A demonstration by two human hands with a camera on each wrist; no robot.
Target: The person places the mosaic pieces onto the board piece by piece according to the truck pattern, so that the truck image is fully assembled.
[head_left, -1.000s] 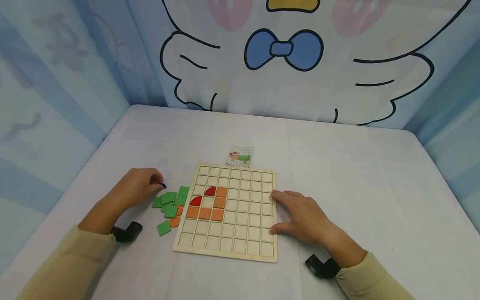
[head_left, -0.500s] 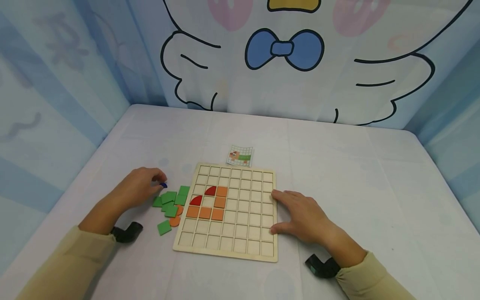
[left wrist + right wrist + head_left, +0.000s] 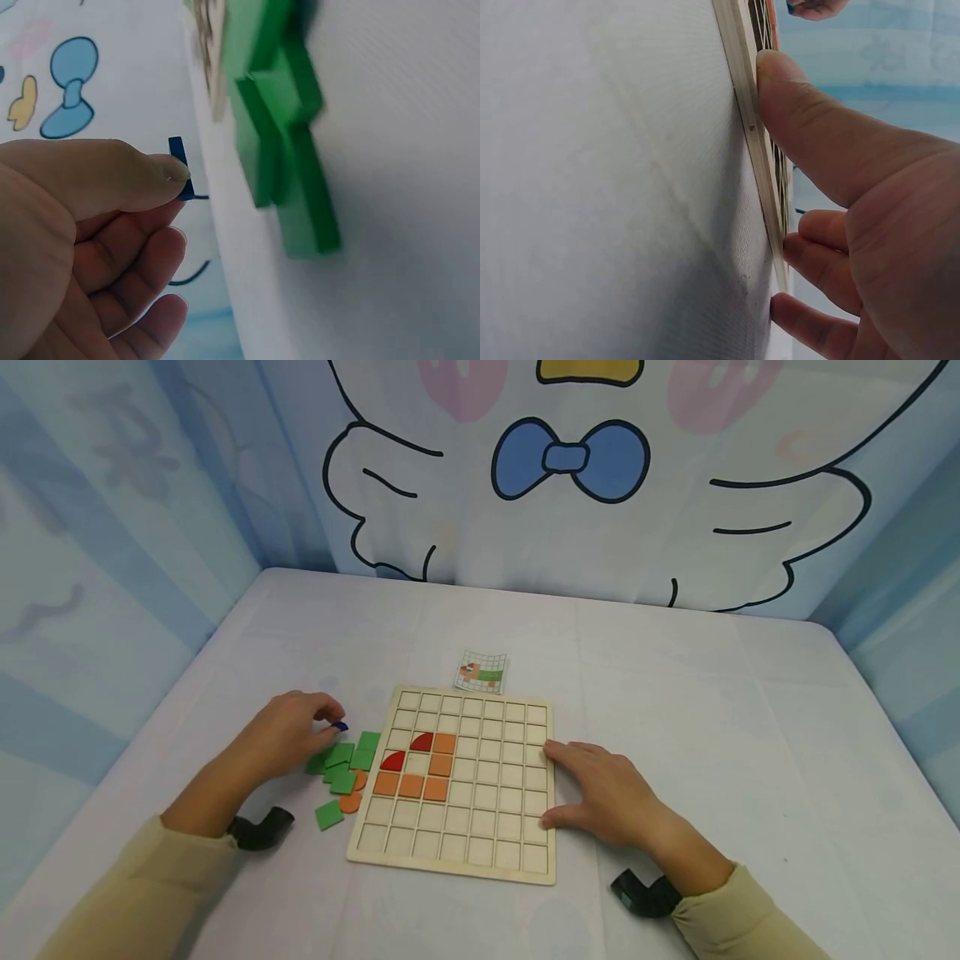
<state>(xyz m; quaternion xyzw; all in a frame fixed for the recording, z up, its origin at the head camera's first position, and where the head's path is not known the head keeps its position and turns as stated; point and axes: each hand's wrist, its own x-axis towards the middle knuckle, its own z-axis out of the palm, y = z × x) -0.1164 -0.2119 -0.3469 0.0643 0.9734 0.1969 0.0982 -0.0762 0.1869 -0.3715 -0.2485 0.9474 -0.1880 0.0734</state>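
My left hand (image 3: 288, 733) pinches a small dark blue tile (image 3: 341, 726) between thumb and fingers, to the left of the wooden grid board (image 3: 495, 793). In the left wrist view the blue tile (image 3: 178, 161) shows edge-on past the thumb. My right hand (image 3: 603, 789) touches the board's right edge with spread thumb and fingers; the right wrist view has the thumb tip on the rim (image 3: 742, 82). Orange square tiles (image 3: 410, 786) and two red quarter-round tiles (image 3: 392, 761) sit in the board's left cells, around one bare cell.
Green square tiles (image 3: 342, 782) lie in a loose pile left of the board, under and beside my left hand. Orange rounded tiles (image 3: 350, 802) lie among them. A small pattern card (image 3: 481, 672) is beyond the board's far edge. Printed curtains (image 3: 570, 527) stand behind the table.
My left hand has moved slightly right toward the board, carrying the blue tile over the edge of the green pile. My right hand and the board have stayed in place.
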